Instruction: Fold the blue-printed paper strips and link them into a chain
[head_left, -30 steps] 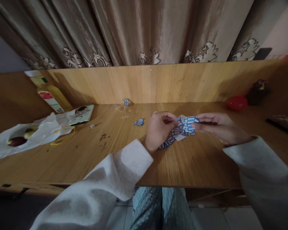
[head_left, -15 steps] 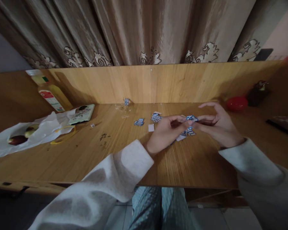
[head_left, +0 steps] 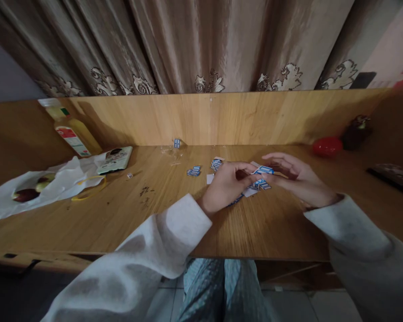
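My left hand (head_left: pixel 225 185) pinches a small blue-and-white card piece (head_left: pixel 264 170) between thumb and fingers, just over the table. From the other side, the thumb and a finger of my right hand (head_left: pixel 300 180) close on its right edge, while the other fingers curve above. Several similar blue-edged pieces (head_left: pixel 262 184) lie under and between my hands, partly hidden. Beyond my left hand sits another small pile of pieces (head_left: pixel 216 163), with a plain pale square (head_left: pixel 210 179) beside it. Further left lies a separate small pile of pieces (head_left: pixel 194 171).
A blue-and-white piece (head_left: pixel 177 143) stands near the wooden back panel (head_left: pixel 147 118), by clear plastic scraps. On the left are an oil-coloured bottle (head_left: pixel 75 134), a patterned flat case (head_left: pixel 115 161) and fruit on a white bag (head_left: pixel 70 174). A red round object (head_left: pixel 327 146) stands right.
Both hands have shifted slightly left and down with the card piece, which now shows more of its face. The right hand's raised fingers have lowered and curled in.
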`<action>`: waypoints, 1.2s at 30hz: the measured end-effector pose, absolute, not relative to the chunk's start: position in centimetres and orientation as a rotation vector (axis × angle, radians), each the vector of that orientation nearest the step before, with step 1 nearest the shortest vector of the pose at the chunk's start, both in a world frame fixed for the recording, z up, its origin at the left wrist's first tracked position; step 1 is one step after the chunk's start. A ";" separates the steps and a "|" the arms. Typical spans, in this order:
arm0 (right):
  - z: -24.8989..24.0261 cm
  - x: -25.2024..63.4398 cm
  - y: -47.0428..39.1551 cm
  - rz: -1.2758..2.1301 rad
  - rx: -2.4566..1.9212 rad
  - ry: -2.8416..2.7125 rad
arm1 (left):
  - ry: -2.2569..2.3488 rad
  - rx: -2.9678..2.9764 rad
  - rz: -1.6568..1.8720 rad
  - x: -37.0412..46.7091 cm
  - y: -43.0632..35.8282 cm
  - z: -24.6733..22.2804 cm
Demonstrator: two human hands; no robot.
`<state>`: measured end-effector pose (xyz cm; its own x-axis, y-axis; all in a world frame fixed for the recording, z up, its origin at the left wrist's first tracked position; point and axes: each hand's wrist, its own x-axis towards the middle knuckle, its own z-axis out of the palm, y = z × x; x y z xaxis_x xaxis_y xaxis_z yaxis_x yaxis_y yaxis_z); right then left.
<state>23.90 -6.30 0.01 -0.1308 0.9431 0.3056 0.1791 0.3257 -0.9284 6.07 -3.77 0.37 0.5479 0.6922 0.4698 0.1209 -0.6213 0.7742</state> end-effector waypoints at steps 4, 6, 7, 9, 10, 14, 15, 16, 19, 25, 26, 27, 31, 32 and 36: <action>-0.8 24.7 -6.5 1.058 -1.089 -1.698 | 0.773 2.607 0.890 5.8 -4.0 0.5; -1.3 24.9 -6.6 1.085 -1.113 -1.672 | 0.789 2.795 0.816 5.8 -4.2 0.2; -1.5 25.0 -6.7 1.087 -1.124 -1.648 | 0.803 2.880 0.782 5.7 -4.3 0.1; -1.9 24.9 -6.6 1.078 -1.151 -1.632 | 0.841 3.018 0.710 5.7 -4.6 -0.3; -2.1 24.9 -6.6 1.057 -1.167 -1.636 | 0.852 3.060 0.678 5.8 -4.8 -0.5; -2.1 24.9 -6.4 0.957 -1.200 -1.651 | 0.866 2.972 0.702 6.0 -5.0 -1.1; -2.1 25.0 -6.4 0.953 -1.197 -1.665 | 0.873 2.899 0.734 6.0 -4.9 -1.2; -2.1 25.1 -6.4 0.964 -1.192 -1.690 | 0.873 2.827 0.764 6.1 -4.9 -1.2; -2.3 25.3 -6.4 1.020 -1.189 -1.756 | 0.817 2.729 0.807 6.0 -4.5 -1.3; -2.6 25.3 -6.3 1.060 -1.196 -1.718 | 0.733 2.827 0.772 5.8 -4.3 -1.0; -2.5 25.3 -6.3 1.062 -1.194 -1.729 | 0.735 2.839 0.755 5.8 -4.3 -1.0; -2.5 25.2 -6.2 1.063 -1.191 -1.737 | 0.737 2.845 0.739 5.8 -4.3 -1.0; -2.5 25.1 -6.4 1.036 -1.193 -1.716 | 0.797 2.803 0.747 5.8 -4.3 -1.2; -2.5 25.1 -6.4 1.029 -1.193 -1.715 | 0.812 2.809 0.756 5.8 -4.4 -1.2; -2.5 24.8 -6.7 1.039 -1.159 -1.774 | 0.829 2.889 0.751 5.7 -4.6 -1.1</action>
<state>24.84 -6.74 -2.51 -0.2971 0.9414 0.1598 0.3210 0.2561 -0.9118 5.74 -4.64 -1.06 0.7392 0.5096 0.4402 0.4886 -0.8558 0.1703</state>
